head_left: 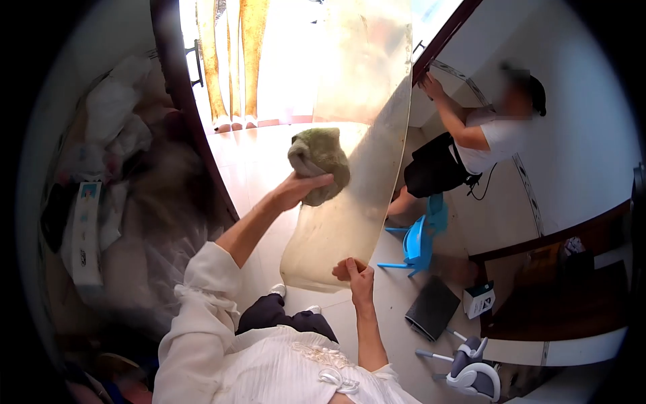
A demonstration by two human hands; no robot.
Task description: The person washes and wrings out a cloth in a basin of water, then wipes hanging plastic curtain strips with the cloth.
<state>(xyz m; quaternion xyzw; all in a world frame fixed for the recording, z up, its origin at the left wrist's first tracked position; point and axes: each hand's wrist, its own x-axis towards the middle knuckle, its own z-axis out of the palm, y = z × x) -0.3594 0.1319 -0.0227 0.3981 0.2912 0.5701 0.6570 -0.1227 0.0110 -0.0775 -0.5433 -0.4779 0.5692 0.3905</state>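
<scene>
Up against the bright doorway, seen from the head camera, the person is holding a long translucent panel [356, 135] tilted upright in front of them. The left hand [296, 188] is wrapped around a bunched green cloth [321, 165] and pressing it flat against the sheet near its middle. The right hand [356, 276] is pinching the panel's lower edge, fingers closed over the rim, steadying it just above the pale floor [397, 316].

To my eye the wiping is going best when the lower hand is keeping a firm grip, since the sheet looks thin and likely to flex or swing under pressure. Working the cloth in overlapping strokes from the top down, with the palm spread behind it, should avoid streaks; the glare from the doorway is helping to show smears.

Off to the right another person [484, 135] is crouching by the wall, well apart, beside a blue stool [420, 239]. A dark flat case [432, 306] is lying on the floor nearer the wiper's feet.
</scene>
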